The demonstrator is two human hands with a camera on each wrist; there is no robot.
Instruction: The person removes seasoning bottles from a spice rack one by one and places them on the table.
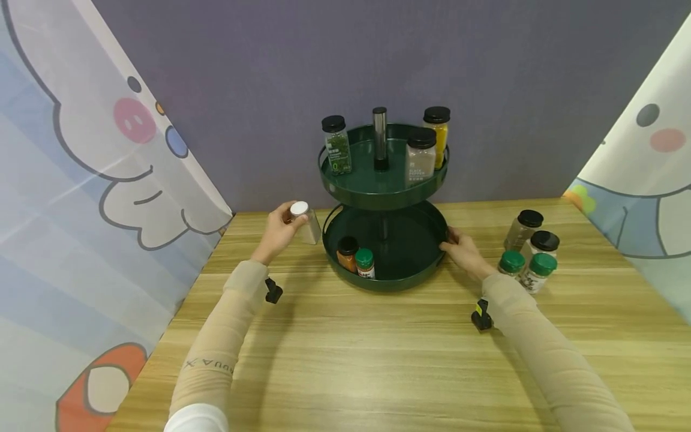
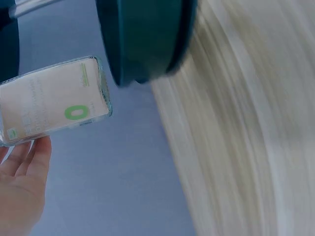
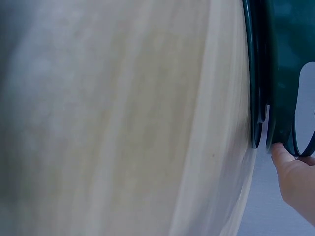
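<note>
The wooden table (image 1: 351, 360) carries the lower tray (image 1: 410, 255) between both hands: the left hand (image 1: 278, 234) pinches the white-lidded jar (image 1: 311, 230) just beside it; the right hand (image 1: 463, 252) grips it. Apparent step: loading; next move likely requires steady jar clearance.

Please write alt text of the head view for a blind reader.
A person's left hand holds a white-topped jar beside a green two-tier stand; the right hand grips its lower tier. Three jars are on the upper tier, two on the lower, four on the table at right.
</note>
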